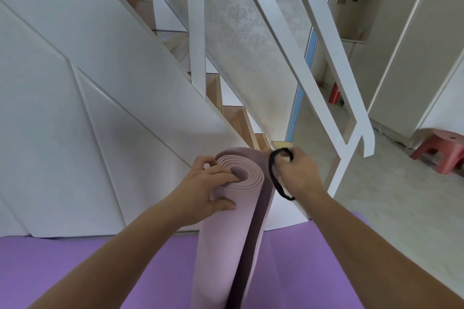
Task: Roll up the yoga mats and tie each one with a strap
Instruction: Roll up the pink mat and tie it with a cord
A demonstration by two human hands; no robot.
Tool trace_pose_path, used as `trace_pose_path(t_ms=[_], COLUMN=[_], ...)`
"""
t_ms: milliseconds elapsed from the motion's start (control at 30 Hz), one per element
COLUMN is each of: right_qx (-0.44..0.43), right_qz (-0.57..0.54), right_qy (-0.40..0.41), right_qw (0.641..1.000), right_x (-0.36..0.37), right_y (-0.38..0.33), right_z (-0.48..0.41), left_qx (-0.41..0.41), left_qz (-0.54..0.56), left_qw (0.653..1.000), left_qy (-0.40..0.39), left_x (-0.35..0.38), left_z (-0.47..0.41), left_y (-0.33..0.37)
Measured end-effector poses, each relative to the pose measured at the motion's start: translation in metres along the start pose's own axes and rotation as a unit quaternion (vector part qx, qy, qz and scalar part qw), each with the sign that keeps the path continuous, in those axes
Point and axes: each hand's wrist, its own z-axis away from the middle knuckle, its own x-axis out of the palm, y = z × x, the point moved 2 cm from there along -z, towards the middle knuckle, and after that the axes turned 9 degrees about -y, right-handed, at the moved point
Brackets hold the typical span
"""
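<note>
A pale pink yoga mat [226, 241] is rolled up and stands upright in front of me, its spiral end facing the camera. My left hand [211, 185] grips the top of the roll, fingers over the rim and thumb on its side. To the right of the roll's top, my right hand [298, 173] holds a black strap [275, 178], which loops around the fingers and hangs down beside the roll. A purple yoga mat [105, 271] lies flat on the floor under the roll.
A white staircase with wooden treads and a white railing [324, 63] rises straight ahead. White panelling [75, 108] fills the left. A red plastic stool [442, 150] stands on the pale floor at the right, with white cabinet doors behind it.
</note>
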Motion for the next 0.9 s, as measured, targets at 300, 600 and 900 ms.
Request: trace_pose_path(t_ms=[300, 600, 900], right_qx=[0.016, -0.019, 0.004], right_qz=[0.146, -0.070, -0.018], right_qy=[-0.132, -0.240, -0.244], right_qw=[0.980, 0.968, 0.970], right_x=[-0.001, 0.031, 0.027], right_y=[-0.008, -0.033, -0.029], right_z=[0.024, 0.049, 0.046], left_qx=[-0.001, -0.038, -0.026], left_qz=[-0.126, -0.072, -0.043], left_qw=[0.988, 0.996, 0.998], left_qy=[0.091, 0.030, 0.023], left_x=[-0.016, -0.007, 0.004], left_z=[0.001, -0.007, -0.019], left_y=[-0.016, -0.004, 0.004])
